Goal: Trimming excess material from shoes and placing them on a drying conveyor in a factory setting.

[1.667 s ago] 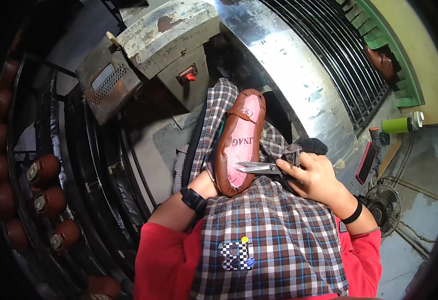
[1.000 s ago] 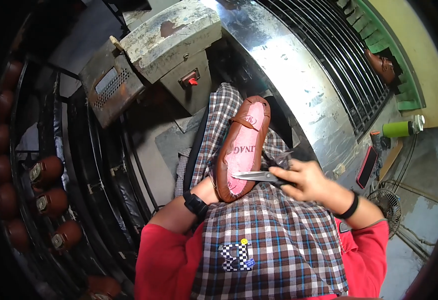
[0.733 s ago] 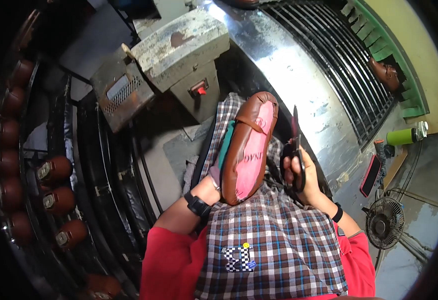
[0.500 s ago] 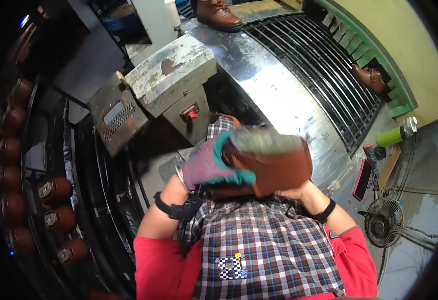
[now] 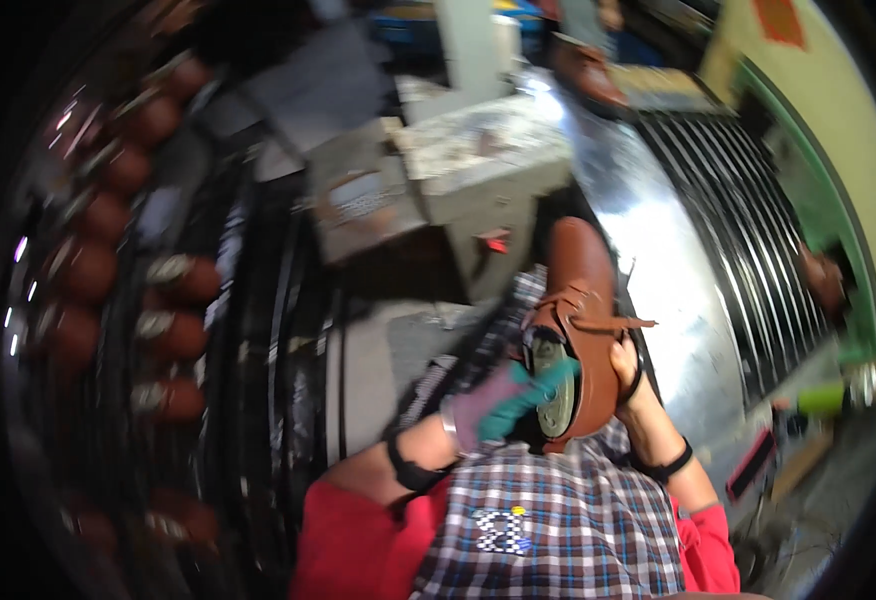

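Observation:
I hold a brown lace-up shoe (image 5: pixel 583 300) above my lap, with its upper and laces facing me and its toe pointing away. My left hand (image 5: pixel 503 405), in a purple and teal glove, grips the heel end at the shoe's opening. My right hand (image 5: pixel 626 362) clasps the shoe's right side near the heel. The picture is blurred, and I cannot tell whether the right hand also holds a tool. A checked cloth (image 5: pixel 558 520) covers my lap below the shoe.
A grey machine block with a red switch (image 5: pixel 478 170) stands just beyond the shoe. Racks of brown shoes (image 5: pixel 108 270) curve along the left. A shiny metal surface (image 5: pixel 668 290) and a dark grille (image 5: pixel 758 220) lie to the right, with another brown shoe (image 5: pixel 588 75) at the far end.
The shoe lay sole-up with a blade in my right hand at its pink sole. It has since been turned over and lifted, and both hands now clasp its heel end. The view swung upward.

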{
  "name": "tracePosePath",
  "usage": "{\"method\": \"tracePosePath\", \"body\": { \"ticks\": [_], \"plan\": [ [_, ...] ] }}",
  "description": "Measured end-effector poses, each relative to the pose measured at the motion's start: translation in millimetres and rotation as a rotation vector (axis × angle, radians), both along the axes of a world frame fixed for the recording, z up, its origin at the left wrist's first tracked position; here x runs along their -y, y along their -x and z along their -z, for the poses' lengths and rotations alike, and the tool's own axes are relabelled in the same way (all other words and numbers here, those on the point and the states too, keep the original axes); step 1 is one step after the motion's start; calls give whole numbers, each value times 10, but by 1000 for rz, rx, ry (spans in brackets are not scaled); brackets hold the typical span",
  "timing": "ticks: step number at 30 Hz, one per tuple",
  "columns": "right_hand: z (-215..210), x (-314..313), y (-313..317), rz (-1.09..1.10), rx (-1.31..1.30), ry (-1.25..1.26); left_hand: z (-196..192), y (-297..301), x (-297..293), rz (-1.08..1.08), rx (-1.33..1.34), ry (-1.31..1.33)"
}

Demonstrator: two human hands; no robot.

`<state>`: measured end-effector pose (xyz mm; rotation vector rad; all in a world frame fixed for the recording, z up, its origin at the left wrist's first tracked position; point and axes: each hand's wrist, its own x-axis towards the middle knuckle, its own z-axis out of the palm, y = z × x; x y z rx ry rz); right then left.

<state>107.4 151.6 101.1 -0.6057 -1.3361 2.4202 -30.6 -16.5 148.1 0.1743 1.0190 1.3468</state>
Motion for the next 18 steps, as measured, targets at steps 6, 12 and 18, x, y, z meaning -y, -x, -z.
{"method": "tracePosePath", "body": {
  "ticks": [6, 12, 18],
  "plan": [
    [22, 31, 409, -203, -58, -487, 25, 169, 451, -272, -216, -187],
    [-15, 232, 596, -446, -205, -431, -378, 98, 1109, -1044, -178, -402],
    [225, 208, 650, -488, -97, -453, -399, 299, 1695, -1834, -600, -207]
  ]
}}
